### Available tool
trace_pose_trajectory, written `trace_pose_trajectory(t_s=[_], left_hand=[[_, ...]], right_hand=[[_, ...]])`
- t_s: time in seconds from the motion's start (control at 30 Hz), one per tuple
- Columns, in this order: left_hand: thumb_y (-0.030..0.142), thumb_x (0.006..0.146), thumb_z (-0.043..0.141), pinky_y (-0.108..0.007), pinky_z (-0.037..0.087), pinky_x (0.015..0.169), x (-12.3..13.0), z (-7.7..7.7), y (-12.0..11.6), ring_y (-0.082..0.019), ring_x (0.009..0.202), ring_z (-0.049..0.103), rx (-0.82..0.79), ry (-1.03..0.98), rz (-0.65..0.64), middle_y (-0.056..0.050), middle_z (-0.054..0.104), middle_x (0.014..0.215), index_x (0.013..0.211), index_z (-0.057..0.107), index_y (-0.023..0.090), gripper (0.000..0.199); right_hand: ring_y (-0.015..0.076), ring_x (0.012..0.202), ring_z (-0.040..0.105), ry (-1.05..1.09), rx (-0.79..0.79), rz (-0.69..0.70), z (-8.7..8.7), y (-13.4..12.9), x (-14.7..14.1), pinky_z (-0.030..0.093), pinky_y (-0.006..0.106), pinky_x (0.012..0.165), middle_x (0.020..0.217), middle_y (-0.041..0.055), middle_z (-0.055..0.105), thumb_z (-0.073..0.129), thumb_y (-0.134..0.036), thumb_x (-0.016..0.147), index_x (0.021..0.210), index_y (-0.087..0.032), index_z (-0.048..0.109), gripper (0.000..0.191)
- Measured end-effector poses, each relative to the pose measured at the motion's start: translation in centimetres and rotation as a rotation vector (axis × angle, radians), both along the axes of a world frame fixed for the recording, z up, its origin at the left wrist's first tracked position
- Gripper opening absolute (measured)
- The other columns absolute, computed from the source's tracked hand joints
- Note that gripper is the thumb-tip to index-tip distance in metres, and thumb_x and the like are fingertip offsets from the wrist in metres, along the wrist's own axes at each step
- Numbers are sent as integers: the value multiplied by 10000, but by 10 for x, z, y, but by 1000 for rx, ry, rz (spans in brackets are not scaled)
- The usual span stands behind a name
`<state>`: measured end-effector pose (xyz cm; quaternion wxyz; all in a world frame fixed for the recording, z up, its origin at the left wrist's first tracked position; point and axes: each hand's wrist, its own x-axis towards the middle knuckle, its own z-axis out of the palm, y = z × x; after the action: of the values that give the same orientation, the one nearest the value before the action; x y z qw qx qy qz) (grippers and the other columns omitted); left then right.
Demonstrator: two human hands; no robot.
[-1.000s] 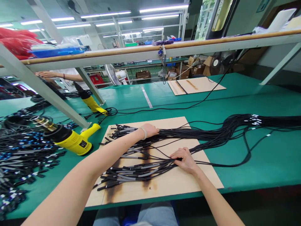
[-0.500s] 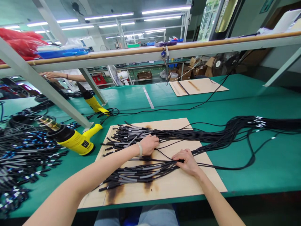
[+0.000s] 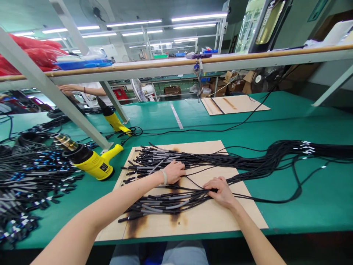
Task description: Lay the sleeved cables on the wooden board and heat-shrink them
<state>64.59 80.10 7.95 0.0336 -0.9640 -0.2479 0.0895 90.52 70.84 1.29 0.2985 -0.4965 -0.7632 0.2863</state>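
Note:
Black cables with grey and black sleeved ends lie in two groups on a scorched wooden board. My left hand reaches over the near edge of the upper cable bundle, its fingers closed on a black cable there. That cable slants down toward my right hand. Thumb and fingers of the right hand are wrapped round the lower cable bundle, just right of its sleeved ends. Both groups run rightward into one thick bunch with white tags. The left fingertips are partly hidden among the cables.
A yellow heat gun stands left of the board; a second heat gun lies behind it. Piled cables cover the left side. A shelf crosses overhead on slanted posts. Another board lies behind. A co-worker's arm shows far left.
The camera view has shifted slightly, so everything sits a little lower and further right. Both hands keep nearly the same places and grips on the cables.

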Motion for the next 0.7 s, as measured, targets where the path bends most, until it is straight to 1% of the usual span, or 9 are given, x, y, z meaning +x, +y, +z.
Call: trace_pose_trajectory(t_s=[0.1,0.2,0.33,0.4,0.47,0.6,0.7], left_hand=[[194,897,474,-363,337,716,4,-2,-3,-236,936,512,6,27,17,-98,591,1017,909,624,164,154],[149,902,438,-370,325,707,8,1,-3,-244,922,512,62,16,20,-116,603,980,888,603,145,166],[107,884,449,-378,309,758,5,16,-8,-239,874,522,68,-47,-46,-102,623,857,886,574,161,136],[87,861,474,-383,302,796,1,24,-14,-229,826,525,47,-53,-95,-84,623,780,886,565,169,125],[83,858,479,-377,299,799,-2,30,-21,-220,791,522,44,-51,-132,-73,619,731,877,560,176,125],[128,901,451,-362,314,742,-4,38,-35,-224,815,525,70,-61,-210,-76,619,718,862,545,188,118],[152,921,427,-362,344,739,-4,44,-42,-229,844,541,85,-75,-242,-87,629,732,852,545,192,143]], right_hand=[[214,848,623,-7,-3,1,1,0,-1,274,443,869,931,4,747,595,-92,690,766,-268,697,217],[210,847,624,-8,18,2,1,0,-1,280,435,868,927,2,748,588,-85,678,765,-269,695,230],[210,841,622,-12,18,2,1,0,-1,284,431,862,925,5,748,593,-122,705,768,-274,696,194],[213,840,619,-14,5,7,1,0,-1,283,436,859,929,11,748,592,-139,723,768,-277,701,182],[216,843,618,-12,-5,5,1,0,-1,282,438,857,932,12,747,594,-144,728,767,-277,704,177],[212,842,618,-18,-3,-2,1,0,-1,281,437,862,927,7,747,601,-130,719,766,-275,702,184],[210,854,619,-24,1,-4,1,0,-1,279,434,868,926,-1,746,605,-125,720,773,-281,705,193]])
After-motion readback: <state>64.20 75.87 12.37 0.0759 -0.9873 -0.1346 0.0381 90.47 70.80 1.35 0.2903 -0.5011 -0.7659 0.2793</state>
